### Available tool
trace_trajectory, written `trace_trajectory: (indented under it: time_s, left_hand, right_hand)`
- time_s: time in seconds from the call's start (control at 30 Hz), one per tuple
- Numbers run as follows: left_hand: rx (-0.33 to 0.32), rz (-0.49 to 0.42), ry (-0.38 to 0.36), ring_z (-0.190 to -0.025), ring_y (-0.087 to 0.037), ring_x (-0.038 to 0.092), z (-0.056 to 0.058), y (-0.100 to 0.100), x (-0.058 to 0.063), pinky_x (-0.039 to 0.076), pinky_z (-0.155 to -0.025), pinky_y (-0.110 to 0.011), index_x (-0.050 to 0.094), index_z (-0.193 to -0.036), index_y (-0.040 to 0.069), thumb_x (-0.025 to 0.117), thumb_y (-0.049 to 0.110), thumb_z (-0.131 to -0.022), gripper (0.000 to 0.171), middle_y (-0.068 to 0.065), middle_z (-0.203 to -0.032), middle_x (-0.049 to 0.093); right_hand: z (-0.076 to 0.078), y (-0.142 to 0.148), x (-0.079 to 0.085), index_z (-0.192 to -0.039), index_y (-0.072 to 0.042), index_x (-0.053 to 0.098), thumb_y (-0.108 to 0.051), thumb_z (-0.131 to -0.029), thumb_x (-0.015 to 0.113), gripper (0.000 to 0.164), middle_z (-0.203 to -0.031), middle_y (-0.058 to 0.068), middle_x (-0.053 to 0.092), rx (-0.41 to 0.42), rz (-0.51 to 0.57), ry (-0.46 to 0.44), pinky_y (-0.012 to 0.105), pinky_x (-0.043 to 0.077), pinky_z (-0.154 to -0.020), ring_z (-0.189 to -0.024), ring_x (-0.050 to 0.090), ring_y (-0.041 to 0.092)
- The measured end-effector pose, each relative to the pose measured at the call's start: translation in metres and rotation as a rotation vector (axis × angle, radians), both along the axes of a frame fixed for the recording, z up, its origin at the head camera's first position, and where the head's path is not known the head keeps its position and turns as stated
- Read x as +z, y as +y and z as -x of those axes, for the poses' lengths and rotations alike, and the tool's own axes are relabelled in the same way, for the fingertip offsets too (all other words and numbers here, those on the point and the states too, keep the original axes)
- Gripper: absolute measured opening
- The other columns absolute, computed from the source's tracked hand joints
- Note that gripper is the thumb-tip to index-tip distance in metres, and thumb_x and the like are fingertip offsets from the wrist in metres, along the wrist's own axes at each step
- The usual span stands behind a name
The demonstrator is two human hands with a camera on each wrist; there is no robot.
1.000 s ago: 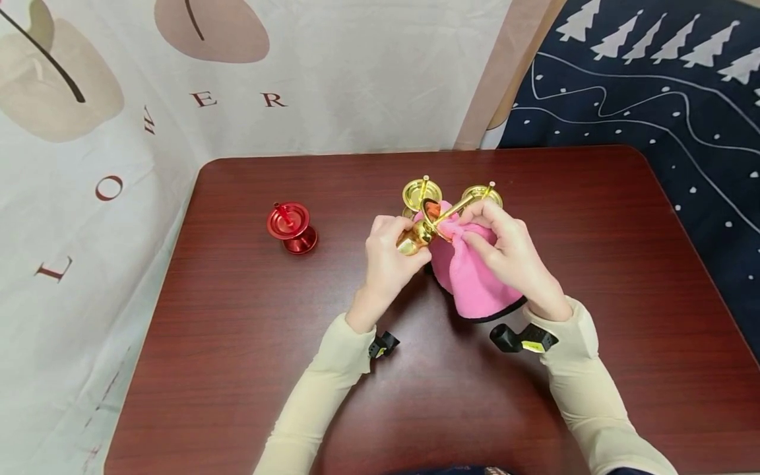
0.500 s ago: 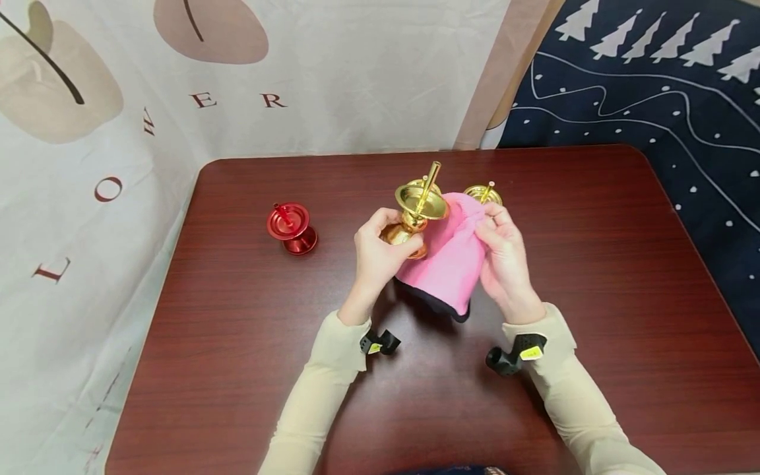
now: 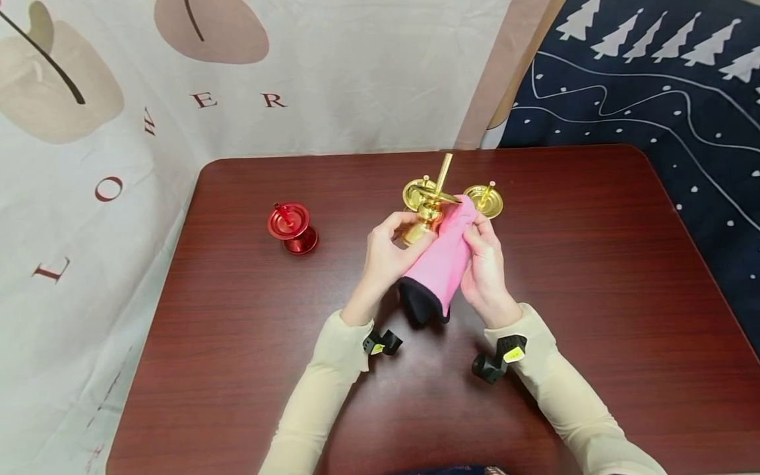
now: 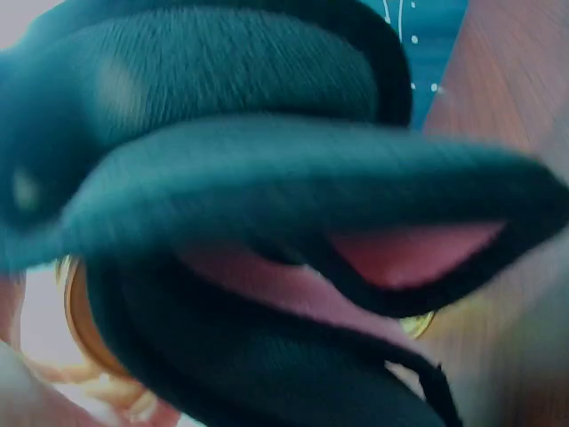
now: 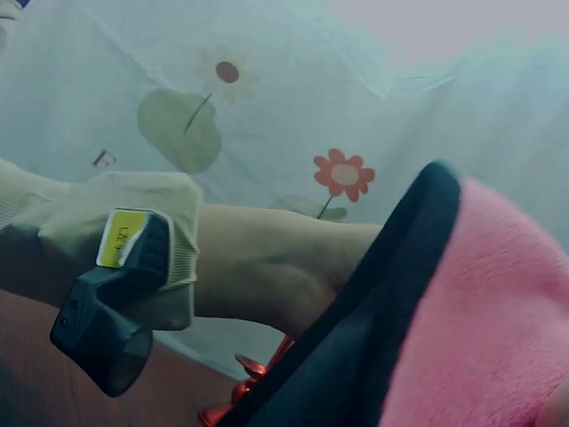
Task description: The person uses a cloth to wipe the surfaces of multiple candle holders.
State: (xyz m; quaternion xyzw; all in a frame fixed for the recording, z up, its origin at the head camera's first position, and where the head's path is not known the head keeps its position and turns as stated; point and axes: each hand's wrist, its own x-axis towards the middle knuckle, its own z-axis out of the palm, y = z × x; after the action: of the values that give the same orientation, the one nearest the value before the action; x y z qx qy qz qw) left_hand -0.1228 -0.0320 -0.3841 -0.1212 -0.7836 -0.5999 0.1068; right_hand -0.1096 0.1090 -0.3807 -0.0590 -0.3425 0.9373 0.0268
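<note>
A reddish-brown wood-grain table (image 3: 267, 363) stands before a cream wall hanging (image 3: 368, 79) with printed letters on the left and a navy tree-patterned hanging (image 3: 641, 105) on the far right. Above the table, the person's left hand (image 3: 384, 256) is curled round the base of a gold candlestick (image 3: 427, 212), tilted with its spike toward the far side. Holding it low probably steadies it while leaving the dish and stem free for the cloth. The right hand (image 3: 488, 269) pinches a pink cloth (image 3: 438, 267) with black edging, bunched against the candlestick's right side, its dark underside showing at the near end; the pinch seems meant to keep the fabric against the metal. Just beyond are a left gold candleholder (image 3: 410, 196), partly hidden, and a right gold candleholder (image 3: 491, 206). Well apart to the left, a red candleholder (image 3: 289, 227) stands upright.
</note>
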Motion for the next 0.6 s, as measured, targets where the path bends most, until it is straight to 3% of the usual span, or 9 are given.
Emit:
trace_trajectory:
  time_s: [0.2,0.37,0.47,0.6]
  left_hand:
    - [-0.166,-0.078,0.055,-0.100,-0.028,0.057,-0.0017,-0.0048,-0.0032,0.049,-0.085,-0.034,0.059,-0.113,-0.008,0.077,-0.003,-0.070,0.046,-0.021,-0.110,0.059]
    - [-0.252,-0.234,-0.012,-0.103,-0.022,0.057,-0.0011,-0.0036,-0.0068,0.049,-0.089,-0.035,0.056,-0.119,-0.010,0.074,-0.011,-0.070,0.053,-0.024,-0.116,0.054]
    - [-0.271,-0.342,-0.060,-0.102,-0.017,0.057,-0.0004,-0.0014,-0.0074,0.049,-0.089,-0.036,0.052,-0.120,-0.014,0.070,-0.018,-0.069,0.054,-0.028,-0.118,0.054]
    - [-0.198,-0.512,-0.153,-0.095,-0.011,0.059,-0.0006,0.0037,-0.0069,0.049,-0.085,-0.029,0.046,-0.117,-0.016,0.066,-0.024,-0.066,0.056,-0.028,-0.112,0.057]
  right_hand:
    - [0.0000,0.0021,-0.0002,-0.110,-0.009,0.058,0.004,-0.097,0.030,0.033,-0.109,0.007,0.061,-0.025,0.076,-0.020,0.024,0.048,-0.084,-0.097,0.059,0.017]
    - [-0.0005,0.0023,0.0006,-0.126,-0.006,0.050,0.001,-0.097,0.036,0.033,-0.116,0.009,0.057,-0.033,0.115,0.055,0.025,0.047,-0.088,-0.104,0.055,0.018]
    - [-0.0009,0.0024,0.0017,-0.130,-0.005,0.047,-0.001,-0.097,0.040,0.034,-0.118,0.010,0.055,-0.029,0.129,0.090,0.026,0.046,-0.090,-0.108,0.053,0.019]
    - [-0.0018,0.0004,0.0038,-0.117,-0.006,0.056,0.000,-0.097,0.035,0.029,-0.112,0.009,0.058,-0.053,0.084,0.086,0.025,0.046,-0.087,-0.102,0.056,0.018]
